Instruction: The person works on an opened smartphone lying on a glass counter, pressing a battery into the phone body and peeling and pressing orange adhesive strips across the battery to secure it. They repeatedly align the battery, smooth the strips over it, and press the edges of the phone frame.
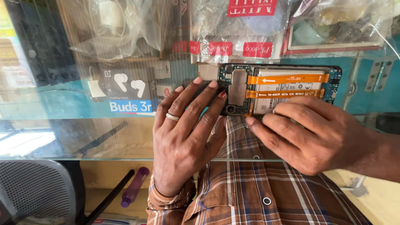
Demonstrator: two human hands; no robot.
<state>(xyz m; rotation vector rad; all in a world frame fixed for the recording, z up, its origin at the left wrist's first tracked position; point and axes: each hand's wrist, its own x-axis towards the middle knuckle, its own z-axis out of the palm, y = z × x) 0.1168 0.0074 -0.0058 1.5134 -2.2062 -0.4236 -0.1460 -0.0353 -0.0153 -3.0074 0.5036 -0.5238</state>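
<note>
- Left hand [183,133]: fingers spread flat, tips pressing the phone's [279,89] left end, w/ ring on.
- Right hand [316,133]: fingers curled, resting on phone's lower edge.
- Phone: back off, lying on glass surface [62,137].

The scene is lit brightly and evenly by daylight; no hard shadows are cast. Pale vertical streaks of reflection are spread across the glass counter top [83,137], and a washed-out bright patch is seen at its lower left; the goods beneath are veiled by this glare. The plastic bags [233,25] along the top are marked by shiny highlights. The centre is rendered sharply; straight lines are bowed towards the edges by wide-angle distortion; slight softness is noted at the corners.
</note>
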